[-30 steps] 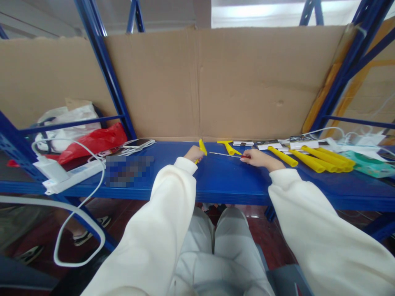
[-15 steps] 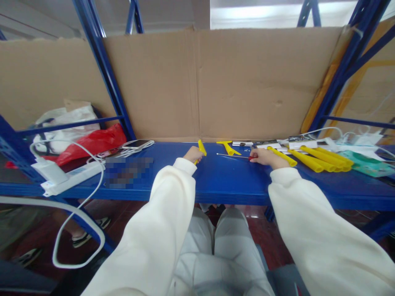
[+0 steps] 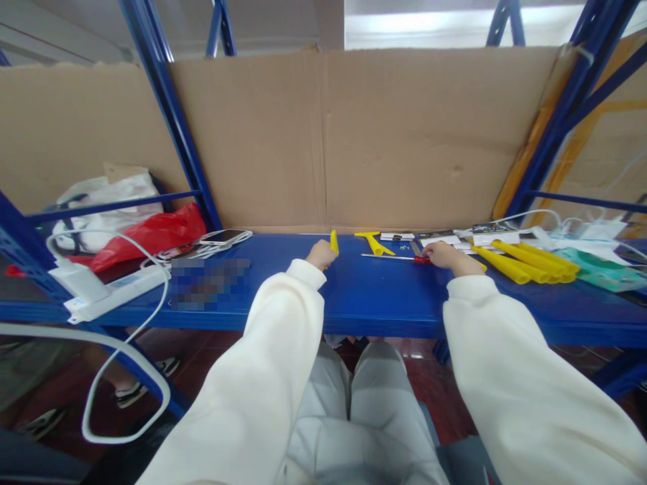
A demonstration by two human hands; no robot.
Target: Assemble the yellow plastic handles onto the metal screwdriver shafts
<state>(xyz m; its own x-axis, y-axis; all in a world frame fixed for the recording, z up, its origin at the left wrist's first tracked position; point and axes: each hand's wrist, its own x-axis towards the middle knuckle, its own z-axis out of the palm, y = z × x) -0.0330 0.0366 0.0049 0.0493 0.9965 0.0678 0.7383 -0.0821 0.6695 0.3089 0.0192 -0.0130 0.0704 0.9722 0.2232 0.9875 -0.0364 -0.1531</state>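
My left hand (image 3: 322, 255) is closed around a yellow plastic piece (image 3: 334, 242), whose upper end sticks out past the fingers; the rest is hidden. A screwdriver (image 3: 389, 256) with a red handle and a long thin shaft lies on the blue tabletop, pointing left. Right at its handle is my right hand (image 3: 445, 256), fingers drawn together; whether they hold the handle or something small beside it is hard to make out. A small greyish strip (image 3: 416, 248) lies just left of those fingers. Between my hands rests a yellow T-shaped plastic piece (image 3: 375, 243).
Several yellow tubular handles (image 3: 526, 263) lie to the right, beside a green packet (image 3: 601, 268). Small white-and-black packs (image 3: 495, 234) line the back by a cardboard wall (image 3: 404, 135). On the left are a power strip (image 3: 118, 289), a phone (image 3: 225, 236) and a red bag (image 3: 151, 232).
The screwdriver has shifted slightly right, and more of its red handle shows. My right hand has moved right along it. The yellow piece in my left hand has turned more upright.
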